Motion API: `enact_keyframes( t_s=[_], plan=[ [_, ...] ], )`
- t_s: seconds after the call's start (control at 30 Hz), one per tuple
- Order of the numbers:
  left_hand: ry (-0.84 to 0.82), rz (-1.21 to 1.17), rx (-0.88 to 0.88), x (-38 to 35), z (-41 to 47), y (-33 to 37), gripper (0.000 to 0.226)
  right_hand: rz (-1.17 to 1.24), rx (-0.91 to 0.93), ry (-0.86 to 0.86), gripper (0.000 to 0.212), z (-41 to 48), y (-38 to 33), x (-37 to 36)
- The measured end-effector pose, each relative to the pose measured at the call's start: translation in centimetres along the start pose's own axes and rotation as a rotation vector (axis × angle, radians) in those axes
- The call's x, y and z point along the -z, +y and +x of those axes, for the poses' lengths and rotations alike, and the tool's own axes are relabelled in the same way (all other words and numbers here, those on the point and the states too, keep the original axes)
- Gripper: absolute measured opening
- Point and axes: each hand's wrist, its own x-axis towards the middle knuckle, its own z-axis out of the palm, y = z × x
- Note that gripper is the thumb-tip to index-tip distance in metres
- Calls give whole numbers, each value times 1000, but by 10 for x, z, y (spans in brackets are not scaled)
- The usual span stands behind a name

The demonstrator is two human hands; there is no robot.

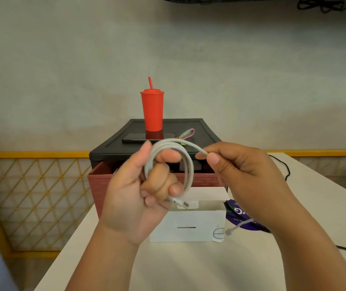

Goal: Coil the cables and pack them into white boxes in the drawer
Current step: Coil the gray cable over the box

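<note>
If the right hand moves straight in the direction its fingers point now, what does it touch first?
Probably the white cable coil around the left hand; the right hand points toward it, though depth is unclear.

**Bare front, crowded middle**

Open room lies on the near worktop (188, 269). Beyond, a white box (188, 225) stands before the pulled-out drawer (102, 185), a purple packet (238, 213) beside it. The left hand (130, 196) and right hand (247, 171) hold the coiled cable (189, 171) above the box. A cup (152, 110) and phone (146, 140) occupy the cabinet (207, 133) top.
</note>
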Motion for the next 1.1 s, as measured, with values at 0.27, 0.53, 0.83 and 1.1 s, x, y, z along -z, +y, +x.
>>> enact_keyframes(
  t_s=[0.27,0.53,0.83,1.1],
  plan=[
    [222,-121,-109,9,-5,8,46,-161,-69,-256,27,-2,-4,-11],
    [453,220,-313,-4,0,0,39,-286,-128,-437,29,-5,-9,-15],
    [366,723,-294,-8,2,-21,39,-310,-235,-626,26,-11,-10,-21],
    [262,1302,-58,-4,-3,-26,22,-381,-158,-661,32,-10,-11,-6]
  ],
)
